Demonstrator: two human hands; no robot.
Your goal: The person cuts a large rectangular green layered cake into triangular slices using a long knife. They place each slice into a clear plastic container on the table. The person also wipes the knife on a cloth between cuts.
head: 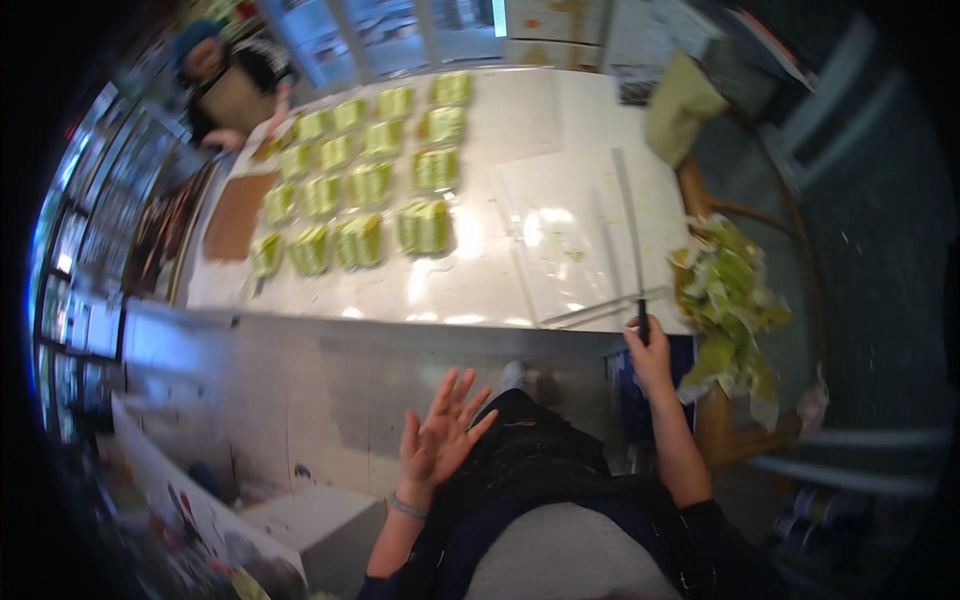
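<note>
My right hand (651, 356) grips the black handle of a long, narrow-bladed knife (632, 225) at the near right edge of the table. Its blade points away from me over the white tabletop (517, 105). Held palm up with fingers spread, my left hand (441, 444) has nothing in it and hangs in front of my body, short of the table. Several pale green bundles (424, 227), ridged like stacked slices, stand in rows across the table's left half. Blur hides what they are made of. A clear sheet (551, 247) with small green bits lies left of the blade.
A person (232, 90) leans at the table's far left corner, near a brown board (238, 217). Crumpled green and white scraps (731, 292) hang over a wooden chair (697, 187) on the right, below a pale green cushion-like item (682, 109). A white box (315, 525) stands lower left.
</note>
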